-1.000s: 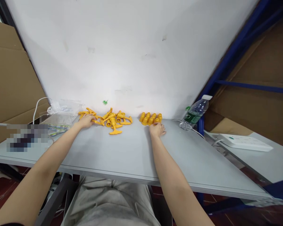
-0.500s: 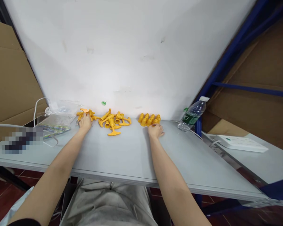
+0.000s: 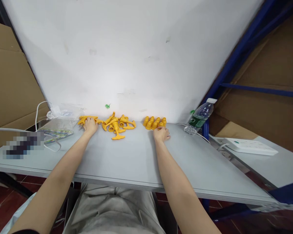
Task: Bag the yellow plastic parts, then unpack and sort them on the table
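My left hand (image 3: 90, 127) reaches over a pile of yellow T-shaped plastic handles (image 3: 84, 120) at the back left of the table. Its fingers look spread on the pile, their tips partly hidden; small metal bits (image 3: 81, 126) lie beside it. In the middle sits a second heap of yellow T-handles with hollow, cup-like ends (image 3: 115, 125). My right hand (image 3: 161, 133) rests at the front of a group of yellow thimble-shaped caps (image 3: 148, 125), which stand in rows near the wall. Its fingers are curled, and what they hold, if anything, is hidden.
A plastic bottle (image 3: 200, 117) leans at the back right, a cable by its base. A white power strip (image 3: 250, 146) lies on the surface beyond. Clear plastic bags (image 3: 61, 122) and white cable (image 3: 36, 113) are at the left. The white wall (image 3: 136, 65) bounds the back.
My left hand has lowered slightly, and the orange-yellow handle that stood up at its fingers now lies flat on the pile. My right hand has hardly moved.
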The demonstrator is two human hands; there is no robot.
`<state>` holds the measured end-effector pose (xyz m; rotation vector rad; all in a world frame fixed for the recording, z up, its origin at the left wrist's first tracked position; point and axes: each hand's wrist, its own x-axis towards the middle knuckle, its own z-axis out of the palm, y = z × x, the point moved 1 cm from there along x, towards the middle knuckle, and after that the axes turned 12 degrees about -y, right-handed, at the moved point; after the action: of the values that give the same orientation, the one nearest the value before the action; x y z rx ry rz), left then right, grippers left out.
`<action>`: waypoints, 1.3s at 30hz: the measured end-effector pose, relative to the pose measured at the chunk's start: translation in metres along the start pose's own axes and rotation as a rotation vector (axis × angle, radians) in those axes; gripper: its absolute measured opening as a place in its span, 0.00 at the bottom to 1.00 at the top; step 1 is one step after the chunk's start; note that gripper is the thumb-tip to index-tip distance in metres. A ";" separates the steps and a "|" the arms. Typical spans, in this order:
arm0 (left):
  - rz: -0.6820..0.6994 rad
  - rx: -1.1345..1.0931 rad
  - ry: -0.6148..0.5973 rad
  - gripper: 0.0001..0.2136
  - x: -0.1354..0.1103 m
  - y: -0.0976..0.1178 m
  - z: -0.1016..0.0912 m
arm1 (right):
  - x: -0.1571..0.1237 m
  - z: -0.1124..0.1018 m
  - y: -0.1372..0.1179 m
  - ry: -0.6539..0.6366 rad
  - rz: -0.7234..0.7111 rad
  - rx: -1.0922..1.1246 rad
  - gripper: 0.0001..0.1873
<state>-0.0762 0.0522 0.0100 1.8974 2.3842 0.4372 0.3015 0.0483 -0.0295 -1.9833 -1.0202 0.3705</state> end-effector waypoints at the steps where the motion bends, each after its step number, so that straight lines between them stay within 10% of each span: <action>1: 0.026 0.020 0.006 0.17 0.000 0.001 0.000 | 0.000 0.000 0.000 0.013 -0.007 0.022 0.13; 17: 0.170 -0.035 0.021 0.17 -0.005 0.036 -0.001 | -0.033 0.007 -0.041 0.056 -0.642 -0.044 0.09; 23: 0.224 -0.075 -0.248 0.15 -0.030 0.080 0.002 | -0.061 0.019 -0.060 -0.100 -1.003 -0.045 0.11; 30: 0.292 0.027 -0.310 0.14 -0.060 0.095 0.022 | -0.071 0.024 -0.064 -0.177 -1.079 -0.145 0.14; 39: 0.576 -0.076 0.058 0.14 -0.072 0.087 0.004 | -0.090 0.020 -0.077 -0.286 -1.228 -0.216 0.19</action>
<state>0.0239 0.0008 0.0197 2.5417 1.7761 0.6058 0.1936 0.0125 0.0095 -1.1350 -2.2755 -0.1606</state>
